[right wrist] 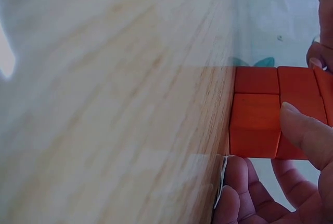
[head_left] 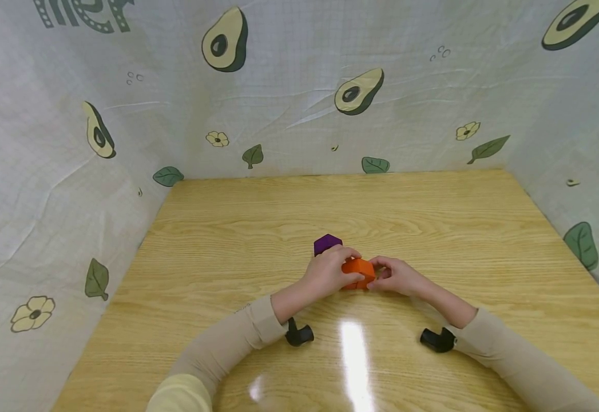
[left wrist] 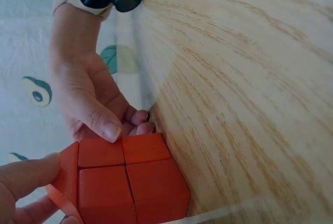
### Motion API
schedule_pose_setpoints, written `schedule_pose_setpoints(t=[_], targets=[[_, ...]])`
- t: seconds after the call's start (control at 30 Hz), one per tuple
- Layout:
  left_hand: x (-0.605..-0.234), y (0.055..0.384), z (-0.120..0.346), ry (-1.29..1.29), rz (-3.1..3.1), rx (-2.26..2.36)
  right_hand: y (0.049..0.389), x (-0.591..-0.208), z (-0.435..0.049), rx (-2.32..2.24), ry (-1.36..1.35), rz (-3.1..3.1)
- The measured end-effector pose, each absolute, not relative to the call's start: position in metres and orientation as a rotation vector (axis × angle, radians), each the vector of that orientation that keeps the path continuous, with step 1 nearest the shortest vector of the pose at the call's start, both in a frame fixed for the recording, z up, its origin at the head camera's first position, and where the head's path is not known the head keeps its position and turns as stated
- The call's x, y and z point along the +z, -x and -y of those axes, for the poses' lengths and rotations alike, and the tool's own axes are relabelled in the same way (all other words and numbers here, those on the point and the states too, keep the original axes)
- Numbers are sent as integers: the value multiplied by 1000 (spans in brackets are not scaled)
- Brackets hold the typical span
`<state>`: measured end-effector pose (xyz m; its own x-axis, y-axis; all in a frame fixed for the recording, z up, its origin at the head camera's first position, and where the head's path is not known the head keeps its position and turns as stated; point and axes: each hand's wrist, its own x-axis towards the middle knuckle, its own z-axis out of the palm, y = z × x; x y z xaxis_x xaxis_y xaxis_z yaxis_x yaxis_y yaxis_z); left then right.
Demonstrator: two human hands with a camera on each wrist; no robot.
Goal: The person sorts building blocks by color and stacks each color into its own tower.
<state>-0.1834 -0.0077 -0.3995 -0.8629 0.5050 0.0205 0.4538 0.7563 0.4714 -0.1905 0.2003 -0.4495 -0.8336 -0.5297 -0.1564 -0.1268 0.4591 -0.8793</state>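
Observation:
A small stack of orange blocks (head_left: 359,269) stands on the table between both hands. In the left wrist view the orange blocks (left wrist: 106,193) sit tightly together, with a slant-sided piece (left wrist: 68,177) on top. My left hand (head_left: 328,270) pinches that top piece between thumb and fingers. From the other side, my right hand (head_left: 399,276) holds the stack, its thumb (right wrist: 307,133) lying on the face of a block and its fingers curled low beside the stack, near the tabletop. Just beyond the left hand lies a purple angular block (head_left: 327,243), partly hidden by that hand.
A wood-grain table (head_left: 237,229) spreads around the hands, with a bright glare streak near its front. Pale cloth (head_left: 289,86) printed with avocados and leaves hangs at the back and sides. Black wrist cameras (head_left: 299,333) sit under both sleeves, close over the table.

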Motion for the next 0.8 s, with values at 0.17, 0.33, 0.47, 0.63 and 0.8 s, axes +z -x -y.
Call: schedule_pose_setpoints(t=[0.17,0.33,0.47,0.63,0.8], targets=[[-400,184,7,-782,-2845,719,190,-449,-200,-1330,556,-2308],[-401,184,7,-795,-2861,711,191,-450,-201,-1331,560,-2309],[-402,184,6,-797,-2865,704,191,-450,-201,-1332,558,-2305],[-404,185,7,-797,-2860,710,190,-450,-201,-1336,555,-2299],[-401,184,11,-775,-2824,751,191,-451,-201,-1333,560,-2289]])
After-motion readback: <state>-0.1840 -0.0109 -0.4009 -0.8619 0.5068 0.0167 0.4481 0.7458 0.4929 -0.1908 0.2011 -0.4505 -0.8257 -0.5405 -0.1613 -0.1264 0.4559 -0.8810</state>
